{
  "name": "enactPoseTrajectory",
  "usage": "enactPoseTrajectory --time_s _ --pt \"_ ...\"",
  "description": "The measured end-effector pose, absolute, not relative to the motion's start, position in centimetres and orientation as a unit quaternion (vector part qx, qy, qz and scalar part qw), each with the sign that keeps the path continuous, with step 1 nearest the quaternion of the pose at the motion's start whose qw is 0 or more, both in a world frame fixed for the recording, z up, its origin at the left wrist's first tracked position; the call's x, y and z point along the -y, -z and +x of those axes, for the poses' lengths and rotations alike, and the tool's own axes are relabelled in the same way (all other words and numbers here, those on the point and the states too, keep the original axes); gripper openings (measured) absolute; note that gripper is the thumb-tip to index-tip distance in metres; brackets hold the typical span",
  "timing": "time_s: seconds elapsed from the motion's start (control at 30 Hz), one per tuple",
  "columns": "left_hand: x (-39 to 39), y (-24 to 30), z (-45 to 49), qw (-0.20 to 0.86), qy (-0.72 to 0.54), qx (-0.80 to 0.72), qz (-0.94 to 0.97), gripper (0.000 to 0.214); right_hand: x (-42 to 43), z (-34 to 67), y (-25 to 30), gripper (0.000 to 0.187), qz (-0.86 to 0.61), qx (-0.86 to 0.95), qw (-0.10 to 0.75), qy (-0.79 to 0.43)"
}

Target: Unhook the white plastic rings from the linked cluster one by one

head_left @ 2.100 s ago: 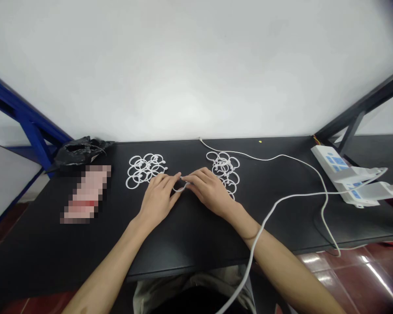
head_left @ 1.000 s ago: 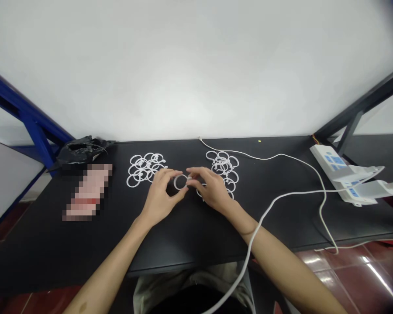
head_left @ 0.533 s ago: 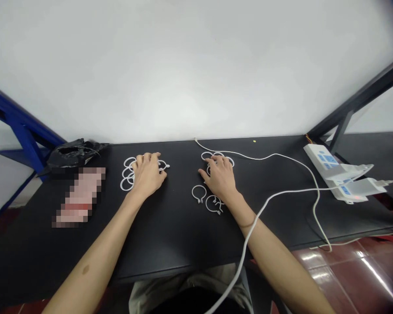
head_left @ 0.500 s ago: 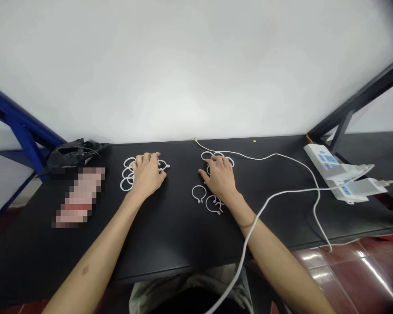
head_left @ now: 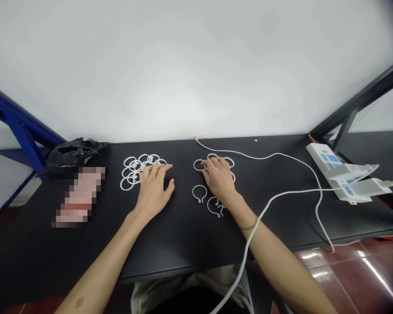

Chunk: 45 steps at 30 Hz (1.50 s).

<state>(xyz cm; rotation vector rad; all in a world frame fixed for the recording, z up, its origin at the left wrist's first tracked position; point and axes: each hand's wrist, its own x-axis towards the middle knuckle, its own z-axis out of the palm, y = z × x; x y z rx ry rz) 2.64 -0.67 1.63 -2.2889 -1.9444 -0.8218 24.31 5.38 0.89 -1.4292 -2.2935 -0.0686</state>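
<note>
Several white ring clips (head_left: 135,177) with small tabs lie overlapping in a group on the black table (head_left: 173,235). My left hand (head_left: 154,188) rests at the near right side of this group, palm down, fingers spread and thumb out, partly covering some rings. My right hand (head_left: 220,178) is over a second cluster of ring clips (head_left: 229,159), its fingers curled, thumb and index finger together at the edge of a white ring clip (head_left: 194,165). The palm hides part of that cluster. Nearer me, a loose ring clip (head_left: 200,201) and others (head_left: 208,206) lie by my right wrist.
A white cable (head_left: 265,205) crosses over my right forearm to a white power strip (head_left: 324,159) with plugged-in adapters. A thinner cable (head_left: 242,153) runs along the table's back. At left are a crumpled black bag (head_left: 68,155) and a pixelated pinkish object (head_left: 81,192).
My left hand has drawn back toward me and right, uncovering more rings in the left group. Under my right hand, rings have shifted, and one now sticks out left of the fingertips.
</note>
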Motion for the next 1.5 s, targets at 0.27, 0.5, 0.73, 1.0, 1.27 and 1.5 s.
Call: enactPoseTrajectory --time_s 0.27,0.5,0.73,1.0,1.27,1.5 --pt "1.8 -0.8 3.5 -0.004 0.294 0.581 -0.759 0.028 -4.6 23.8 -1.8 0.022 -0.448 0.848 0.284 0.016" --pt "1.7 -0.9 3.5 -0.005 0.314 0.578 -0.753 0.042 -3.5 22.7 -2.8 0.026 -0.339 0.867 0.359 -0.071" --pt "1.6 -0.5 3.6 -0.01 0.307 0.558 -0.771 0.043 -2.8 22.2 -2.7 0.029 -0.317 0.863 0.382 -0.092" --pt "1.6 -0.3 3.9 -0.028 0.275 0.563 -0.779 0.026 -2.8 22.3 -2.7 0.027 -0.352 0.846 0.392 -0.084" --pt "1.6 -0.4 4.1 -0.067 0.285 0.572 -0.766 0.025 -2.7 22.2 -2.9 0.031 -0.373 0.845 0.365 -0.121" --pt "1.3 -0.4 4.0 -0.115 0.322 0.584 -0.736 0.025 -2.7 22.0 -2.8 0.031 -0.339 0.857 0.353 -0.16"
